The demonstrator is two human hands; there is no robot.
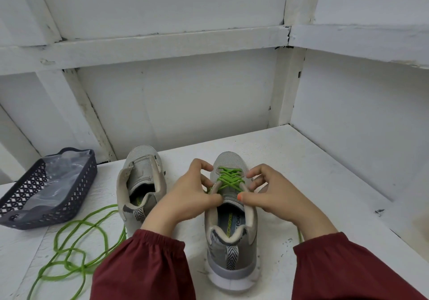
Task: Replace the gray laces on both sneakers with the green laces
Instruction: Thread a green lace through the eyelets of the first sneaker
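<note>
Two grey sneakers stand on the white table, heels toward me. The right sneaker [232, 241] has a green lace [228, 178] crossed through several of its eyelets. My left hand [188, 195] grips the sneaker's left eyelet edge, where a strand of green lace runs under the fingers. My right hand [269, 193] pinches the tongue and the right eyelet edge with thumb and fingers. The left sneaker [140, 183] has no lace and its tongue stands up. A loose green lace [76, 251] lies in loops on the table at the left.
A dark perforated basket [69, 195] lined with clear plastic sits at the left of the table [313, 183]. White walls with beams close in behind and to the right. My dark red sleeves [144, 267] fill the near edge.
</note>
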